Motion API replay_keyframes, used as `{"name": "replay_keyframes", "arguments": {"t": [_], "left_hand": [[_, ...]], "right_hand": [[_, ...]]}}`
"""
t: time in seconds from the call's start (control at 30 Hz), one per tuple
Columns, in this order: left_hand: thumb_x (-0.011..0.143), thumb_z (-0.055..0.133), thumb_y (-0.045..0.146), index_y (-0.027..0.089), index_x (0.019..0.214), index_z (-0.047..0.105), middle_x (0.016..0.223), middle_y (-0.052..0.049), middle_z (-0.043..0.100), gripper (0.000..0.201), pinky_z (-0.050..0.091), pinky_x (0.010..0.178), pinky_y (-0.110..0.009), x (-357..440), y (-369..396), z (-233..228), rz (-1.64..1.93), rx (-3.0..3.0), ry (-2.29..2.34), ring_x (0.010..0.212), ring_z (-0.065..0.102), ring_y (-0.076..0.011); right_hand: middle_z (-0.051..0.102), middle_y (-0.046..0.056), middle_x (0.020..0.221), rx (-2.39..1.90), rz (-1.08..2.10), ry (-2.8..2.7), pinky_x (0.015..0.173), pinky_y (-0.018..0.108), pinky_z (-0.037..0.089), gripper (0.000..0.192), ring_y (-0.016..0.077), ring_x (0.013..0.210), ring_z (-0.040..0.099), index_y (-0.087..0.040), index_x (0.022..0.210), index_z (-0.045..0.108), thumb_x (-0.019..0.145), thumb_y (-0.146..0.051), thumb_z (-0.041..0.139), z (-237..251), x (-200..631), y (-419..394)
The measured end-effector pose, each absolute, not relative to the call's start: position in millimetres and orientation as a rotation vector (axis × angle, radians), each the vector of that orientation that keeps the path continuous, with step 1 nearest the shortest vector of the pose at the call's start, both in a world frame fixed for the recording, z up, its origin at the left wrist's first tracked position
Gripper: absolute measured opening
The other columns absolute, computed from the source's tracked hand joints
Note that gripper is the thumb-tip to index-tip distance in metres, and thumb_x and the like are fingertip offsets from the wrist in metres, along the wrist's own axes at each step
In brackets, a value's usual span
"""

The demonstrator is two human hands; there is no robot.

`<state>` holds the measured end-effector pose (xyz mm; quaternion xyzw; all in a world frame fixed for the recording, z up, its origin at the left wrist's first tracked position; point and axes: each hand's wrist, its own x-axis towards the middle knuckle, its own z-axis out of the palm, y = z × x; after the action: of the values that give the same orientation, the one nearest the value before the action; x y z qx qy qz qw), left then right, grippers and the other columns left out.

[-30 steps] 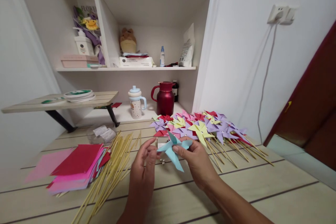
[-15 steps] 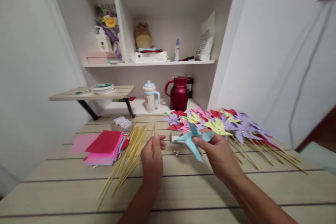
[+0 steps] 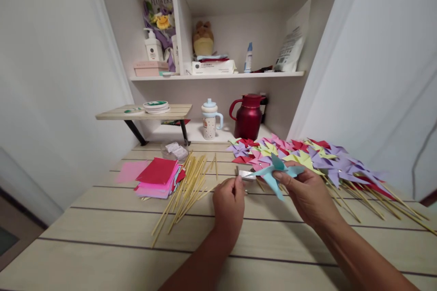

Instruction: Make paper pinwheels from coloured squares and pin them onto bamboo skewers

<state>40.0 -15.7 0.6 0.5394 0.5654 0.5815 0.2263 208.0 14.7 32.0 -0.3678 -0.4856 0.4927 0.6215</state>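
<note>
Right hand (image 3: 309, 191) around blue pinwheel (image 3: 273, 173); distant "FLOWERS" wrapper (image 3: 160, 11).

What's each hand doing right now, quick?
Left hand: fingers pinched together just above the table; what they hold is too small to tell.
Right hand: fingers closed on the light blue paper pinwheel.

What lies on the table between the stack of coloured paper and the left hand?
In the head view, a loose heap of bamboo sticks lies between the paper stack and the left hand.
</note>
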Motion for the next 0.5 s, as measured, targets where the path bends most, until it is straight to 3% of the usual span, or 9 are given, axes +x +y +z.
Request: {"name": "replay_keyframes", "arguments": {"t": [0.3, 0.5], "left_hand": [[0.094, 0.039, 0.047, 0.017, 0.075, 0.070, 0.061, -0.003, 0.064, 0.047, 0.045, 0.060, -0.026, 29.4, -15.0, 9.6, 1.723, 1.275, 1.606, 0.060, 0.061, -0.0162], [0.093, 0.041, 0.044, 0.016, 0.078, 0.071, 0.062, -0.003, 0.066, 0.044, 0.044, 0.056, -0.025, 23.3, -18.2, 33.2, 1.601, 1.364, 1.546, 0.057, 0.060, -0.0152]], "right_hand": [[0.068, -0.002, 0.067, -0.866, 1.125, -1.109, 0.054, 0.027, 0.047, 0.031, 0.0161, 0.061, 0.061, -0.024, 0.077, 0.069, 0.057, -0.033, 0.091, 29.7, 209.4, 16.3], [0.069, 0.000, 0.068, -0.857, 1.175, -1.131, 0.054, 0.027, 0.047, 0.031, 0.0167, 0.062, 0.062, -0.023, 0.076, 0.070, 0.055, -0.033, 0.091, 31.6, 211.8, 15.3]]}}
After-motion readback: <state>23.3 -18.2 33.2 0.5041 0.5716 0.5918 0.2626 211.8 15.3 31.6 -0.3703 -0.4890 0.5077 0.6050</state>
